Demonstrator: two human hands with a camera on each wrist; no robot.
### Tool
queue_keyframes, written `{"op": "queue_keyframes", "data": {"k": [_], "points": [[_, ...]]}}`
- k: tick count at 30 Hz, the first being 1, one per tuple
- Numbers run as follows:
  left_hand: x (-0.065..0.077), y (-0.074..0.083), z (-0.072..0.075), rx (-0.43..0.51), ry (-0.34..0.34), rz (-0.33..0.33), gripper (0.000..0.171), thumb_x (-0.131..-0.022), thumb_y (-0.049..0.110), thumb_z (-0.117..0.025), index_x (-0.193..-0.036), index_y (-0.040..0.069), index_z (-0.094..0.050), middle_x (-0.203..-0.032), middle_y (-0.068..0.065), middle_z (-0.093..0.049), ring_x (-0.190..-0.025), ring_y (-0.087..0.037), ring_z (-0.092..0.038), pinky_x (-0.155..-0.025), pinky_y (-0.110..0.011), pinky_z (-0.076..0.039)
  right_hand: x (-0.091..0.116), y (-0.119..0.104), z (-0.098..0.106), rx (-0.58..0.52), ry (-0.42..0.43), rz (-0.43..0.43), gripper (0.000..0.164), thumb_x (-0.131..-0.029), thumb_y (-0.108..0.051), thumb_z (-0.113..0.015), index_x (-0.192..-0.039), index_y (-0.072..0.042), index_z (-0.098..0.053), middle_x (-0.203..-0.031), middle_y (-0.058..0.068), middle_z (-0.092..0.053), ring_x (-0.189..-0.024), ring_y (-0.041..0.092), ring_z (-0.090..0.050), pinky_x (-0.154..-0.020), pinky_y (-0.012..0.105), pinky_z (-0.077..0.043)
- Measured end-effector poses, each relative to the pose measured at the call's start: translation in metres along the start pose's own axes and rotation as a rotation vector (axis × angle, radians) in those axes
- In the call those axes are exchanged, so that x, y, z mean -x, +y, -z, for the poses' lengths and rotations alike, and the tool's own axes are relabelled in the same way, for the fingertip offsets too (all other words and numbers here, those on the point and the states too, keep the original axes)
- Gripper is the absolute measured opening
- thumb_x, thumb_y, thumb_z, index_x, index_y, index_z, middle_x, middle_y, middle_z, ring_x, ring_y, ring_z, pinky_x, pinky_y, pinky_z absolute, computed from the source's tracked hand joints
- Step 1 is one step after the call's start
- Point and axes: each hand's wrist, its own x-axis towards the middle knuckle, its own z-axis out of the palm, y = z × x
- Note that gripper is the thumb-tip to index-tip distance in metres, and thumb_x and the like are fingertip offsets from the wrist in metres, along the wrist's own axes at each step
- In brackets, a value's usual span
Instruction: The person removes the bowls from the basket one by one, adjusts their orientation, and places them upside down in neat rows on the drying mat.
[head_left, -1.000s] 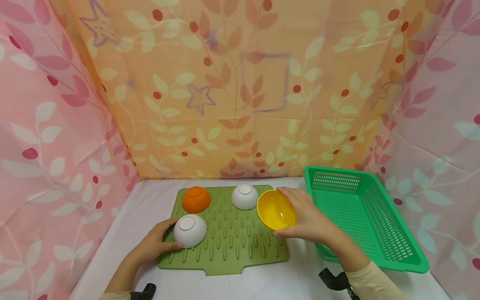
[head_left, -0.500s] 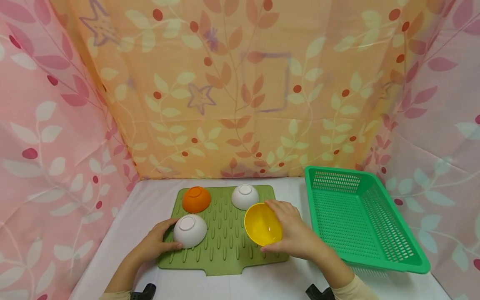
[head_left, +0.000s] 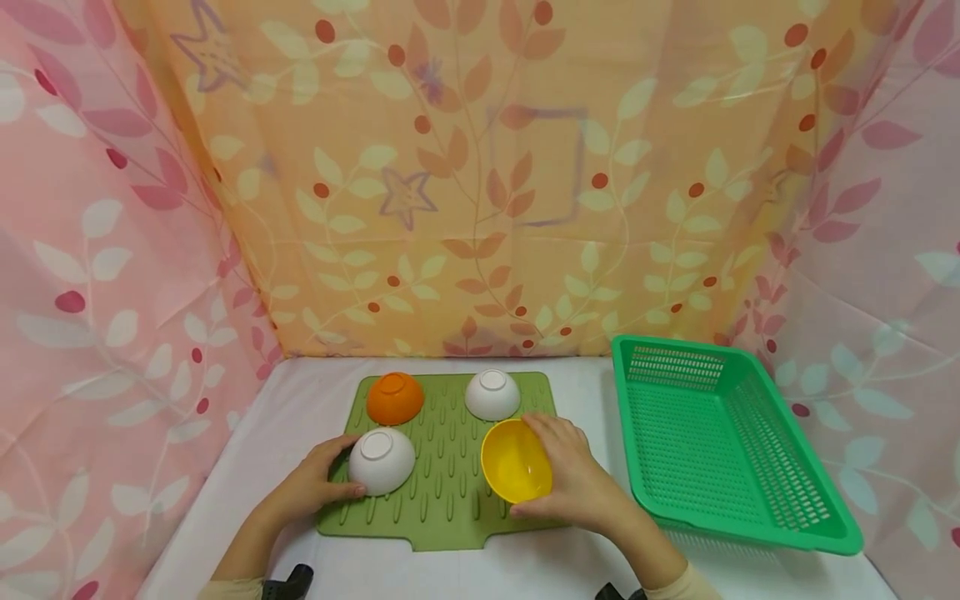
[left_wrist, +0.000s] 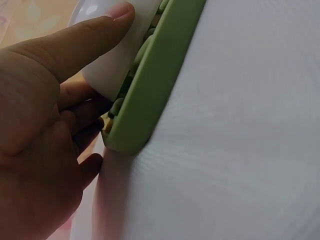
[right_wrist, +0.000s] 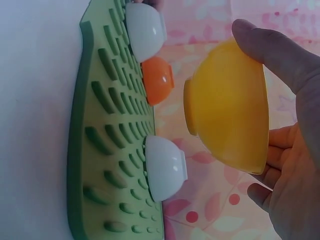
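Observation:
My right hand (head_left: 570, 479) holds a yellow bowl (head_left: 516, 462) by its rim, thumb on the near side and fingers on the far side. The bowl hangs above the right part of a green ridged drying mat (head_left: 450, 508), with its inside facing up. In the right wrist view, the base of the yellow bowl (right_wrist: 230, 105) points towards the mat, apart from it. On the mat's near left, my left hand (head_left: 307, 487) grips an upside-down white bowl (head_left: 382, 462) between thumb and fingers. An upside-down orange bowl (head_left: 395, 398) and another white bowl (head_left: 492, 396) rest at the mat's back.
A green plastic basket (head_left: 750, 533) with slotted walls stands at the right, beside the mat. White cloth (head_left: 300, 392) covers the table. Patterned curtains (head_left: 480, 275) close off the back and both sides.
My right hand has carried the yellow bowl left and nearer to me, from the mat's right edge to above the mat. My left hand stays on the near white bowl.

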Motion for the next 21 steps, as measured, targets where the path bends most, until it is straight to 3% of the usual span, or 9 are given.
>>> {"op": "queue_keyframes", "data": {"k": [9,15,21], "points": [[0.001,0.017,0.009,0.036,0.007,-0.004,0.106,-0.076,0.042,-0.090,-0.156,0.001,-0.034,-0.156,-0.026,-0.042,-0.145,-0.052,-0.035,-0.115,-0.069,-0.029,0.002,-0.002,-0.009,-0.046,-0.011,0.020,0.119,-0.058,-0.051,-0.098,-0.155,-0.013,-0.041,-0.156,0.002,-0.044,-0.143,0.030,-0.036,-0.120,0.060,-0.024],[0.005,0.051,0.022,-0.013,0.076,-0.006,0.101,-0.081,0.047,-0.085,-0.158,0.007,-0.033,-0.157,-0.025,-0.041,-0.143,-0.052,-0.037,-0.111,-0.072,-0.033,0.003,-0.001,-0.007,0.002,0.016,0.034,0.120,-0.056,-0.054,-0.097,-0.154,-0.011,-0.043,-0.154,0.001,-0.047,-0.139,0.029,-0.040,-0.118,0.058,-0.027],[0.009,0.085,0.021,0.038,0.080,-0.070,0.089,-0.086,0.043,-0.082,-0.156,0.008,-0.039,-0.154,-0.019,-0.047,-0.143,-0.043,-0.041,-0.112,-0.068,-0.034,0.007,0.001,-0.007,-0.019,-0.003,0.030,0.122,-0.058,-0.061,-0.094,-0.156,-0.013,-0.040,-0.156,0.001,-0.045,-0.141,0.028,-0.038,-0.119,0.059,-0.026]]}}
